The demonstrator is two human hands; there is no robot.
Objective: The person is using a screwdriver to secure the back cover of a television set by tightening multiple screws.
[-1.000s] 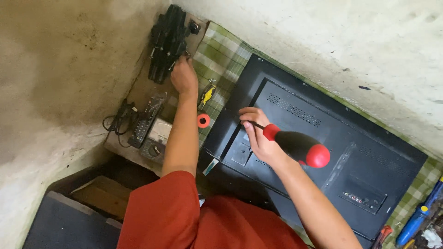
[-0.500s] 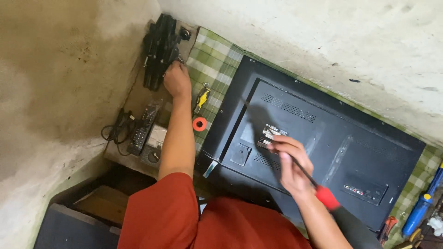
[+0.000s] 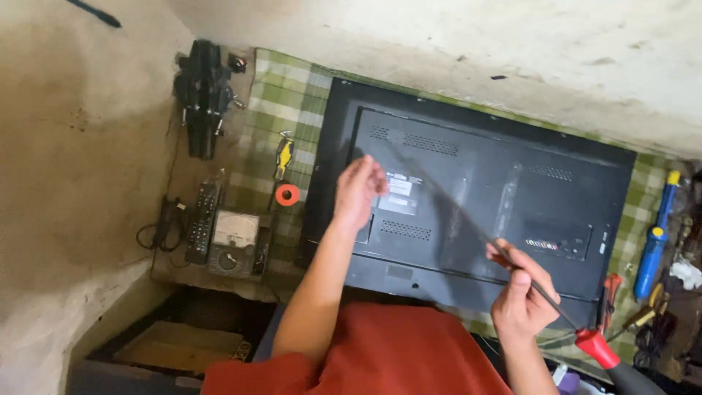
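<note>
R hand (image 3: 521,301) grips screwdriver (image 3: 563,322) shaft; L hand (image 3: 358,192) loosely open over TV (image 3: 475,197) back. Cover still on, looks unopened.

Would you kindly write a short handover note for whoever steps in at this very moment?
Left hand: empty, fingers loosely curled, raised above the back panel of the black flat-screen television.
Right hand: grips the shaft of the long screwdriver with red-and-black handle, tip blurred over the panel.
The television lies face down on a green checked cloth.
Done: none visible; panel still on.
Left: whether screws remain is too small to tell.
</note>
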